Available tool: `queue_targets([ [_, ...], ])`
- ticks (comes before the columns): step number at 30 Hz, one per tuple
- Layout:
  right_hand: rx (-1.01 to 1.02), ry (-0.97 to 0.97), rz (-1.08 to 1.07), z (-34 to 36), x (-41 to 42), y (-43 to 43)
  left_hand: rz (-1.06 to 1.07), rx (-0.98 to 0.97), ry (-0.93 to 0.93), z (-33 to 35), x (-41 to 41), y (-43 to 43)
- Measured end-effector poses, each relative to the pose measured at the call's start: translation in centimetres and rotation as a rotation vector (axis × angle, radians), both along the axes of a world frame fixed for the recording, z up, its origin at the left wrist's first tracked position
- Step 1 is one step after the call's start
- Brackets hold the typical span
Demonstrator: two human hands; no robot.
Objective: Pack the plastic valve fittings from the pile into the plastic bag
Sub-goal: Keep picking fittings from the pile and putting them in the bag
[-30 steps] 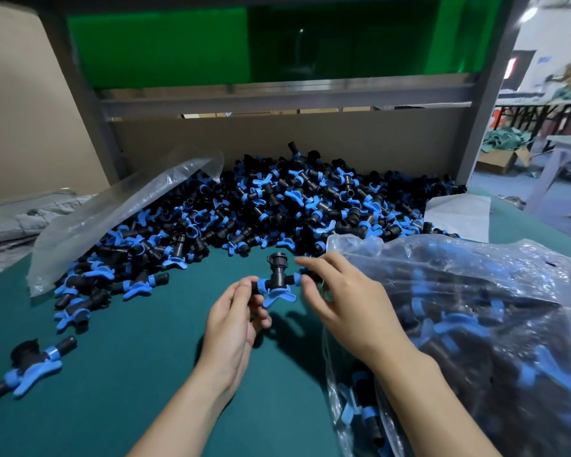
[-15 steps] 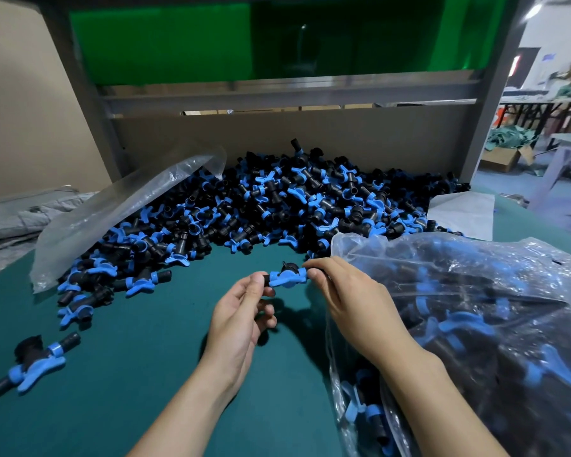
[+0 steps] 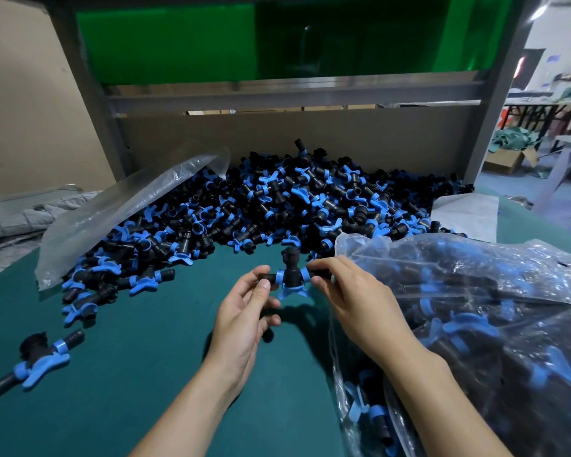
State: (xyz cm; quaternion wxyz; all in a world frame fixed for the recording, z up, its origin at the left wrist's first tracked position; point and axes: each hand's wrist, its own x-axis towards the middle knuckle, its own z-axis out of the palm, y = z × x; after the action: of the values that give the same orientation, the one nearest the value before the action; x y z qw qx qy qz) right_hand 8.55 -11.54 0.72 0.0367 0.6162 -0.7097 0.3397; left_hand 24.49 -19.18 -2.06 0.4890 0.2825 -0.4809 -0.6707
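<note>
While the tabletop [image 3: 145, 374] carries the pile of valve fittings [image 3: 277, 206] along its far edge and the part-filled plastic bag [image 3: 475, 308] at its right edge, your left hand [image 3: 244, 321] and your right hand [image 3: 353, 301] each pinch one stub end of a single fitting [image 3: 289, 278], held above the middle beside the bag's mouth. A stray fitting [image 3: 37, 361] lies near the left edge.

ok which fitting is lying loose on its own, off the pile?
The lone fitting at the near left of the green mat. It lies by itself, apart from the pile; the others are heaped there, in the bag, or held.
</note>
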Motion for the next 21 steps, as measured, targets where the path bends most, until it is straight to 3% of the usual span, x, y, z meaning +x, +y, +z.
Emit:
queue_targets([
  [21, -0.019, -0.003, -0.012, -0.03, -0.05, -0.01, 0.001, -0.033, -0.022, -0.39, 0.06, -0.12],
])
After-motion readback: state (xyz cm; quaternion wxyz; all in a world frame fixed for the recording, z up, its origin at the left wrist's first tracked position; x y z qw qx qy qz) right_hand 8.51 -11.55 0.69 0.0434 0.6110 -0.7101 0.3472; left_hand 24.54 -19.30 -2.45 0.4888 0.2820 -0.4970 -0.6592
